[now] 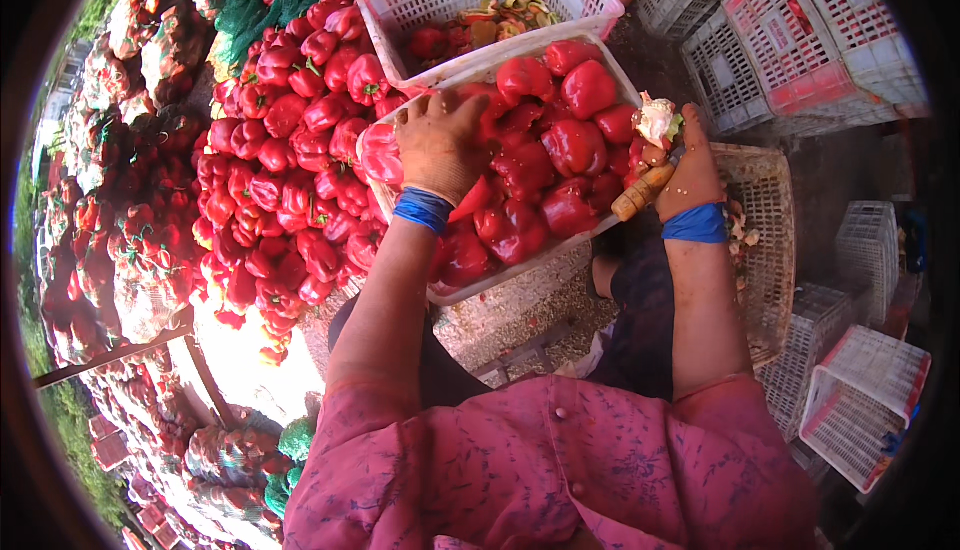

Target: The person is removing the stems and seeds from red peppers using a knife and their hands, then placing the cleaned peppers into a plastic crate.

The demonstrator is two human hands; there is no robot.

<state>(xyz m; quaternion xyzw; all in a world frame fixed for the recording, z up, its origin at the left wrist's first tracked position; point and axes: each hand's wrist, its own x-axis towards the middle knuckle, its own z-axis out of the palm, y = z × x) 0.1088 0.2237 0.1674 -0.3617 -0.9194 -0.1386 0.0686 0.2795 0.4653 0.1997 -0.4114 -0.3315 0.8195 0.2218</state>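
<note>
My left hand reaches into a white plastic crate full of red bell peppers, palm down on the peppers near the crate's left side; what the fingers hold is hidden. My right hand sits at the crate's right edge, closed on a knife with a wooden handle and on a cut pepper core with white seeds and a green stem. Both wrists wear blue cuffs.
A large heap of loose red peppers lies to the left. A second white crate behind holds peppers and scraps. A woven basket stands at right, empty pink-and-white crates beyond. Netted sacks of peppers line the far left.
</note>
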